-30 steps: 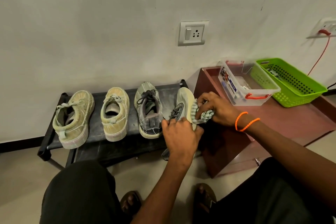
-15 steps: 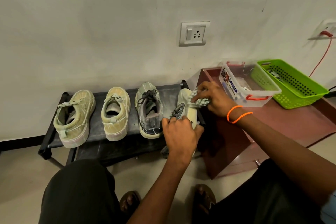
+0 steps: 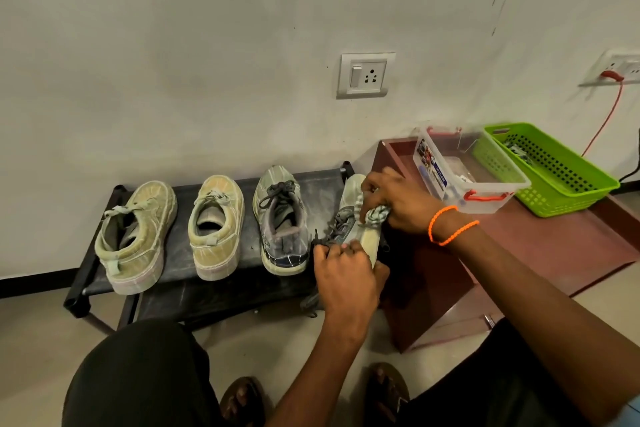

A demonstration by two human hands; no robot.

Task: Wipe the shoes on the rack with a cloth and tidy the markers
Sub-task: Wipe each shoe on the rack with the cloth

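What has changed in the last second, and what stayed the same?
The right hand, gripping the cloth, moved along the tilted shoe toward the toe, then partly back. The left hand kept gripping that shoe's heel end. The other three shoes on the rack, the clear box and the green basket did not move.

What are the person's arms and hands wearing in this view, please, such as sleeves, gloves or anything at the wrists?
Both forearms are bare, with no gloves. The right hand has two thin bright orange bands looped around its wrist, one smooth and one beaded-looking. The left hand shows no band, watch or ring. A sliver of pale blue fabric shows at the lower right edge, possibly a sleeve.
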